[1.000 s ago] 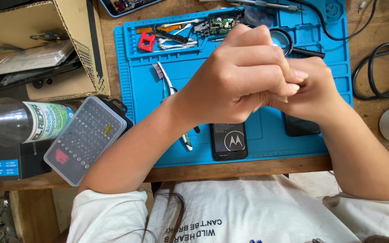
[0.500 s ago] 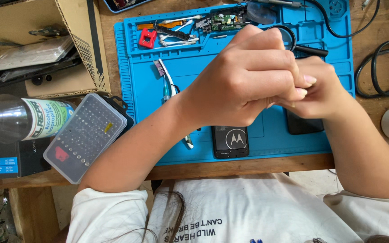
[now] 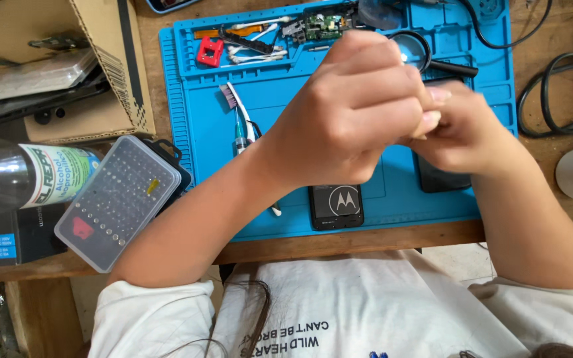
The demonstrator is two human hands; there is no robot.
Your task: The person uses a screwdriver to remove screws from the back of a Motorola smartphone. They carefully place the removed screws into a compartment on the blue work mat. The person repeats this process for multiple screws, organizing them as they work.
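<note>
My left hand (image 3: 353, 113) is curled into a fist above the blue work mat (image 3: 200, 146). It presses against the fingertips of my right hand (image 3: 462, 129), whose fingers are bent and pinched together. Whatever sits between the two hands is hidden by the fist. Below my left hand a dark phone part (image 3: 336, 205) lies on the mat's near edge. A second dark flat piece (image 3: 442, 179) shows under my right hand. A toothbrush (image 3: 237, 116) lies on the mat beside my left forearm.
A clear case of screwdriver bits (image 3: 117, 202), a bottle lying on its side (image 3: 31, 176) and a cardboard box (image 3: 111, 59) crowd the left. A red tool (image 3: 209, 51), a circuit board (image 3: 323, 26) and a round lens (image 3: 419, 50) lie along the mat's far edge. Black cables (image 3: 558, 93) coil at the right.
Both hands stay pressed together over the mat, and their grip has only shifted slightly. Nothing else has moved.
</note>
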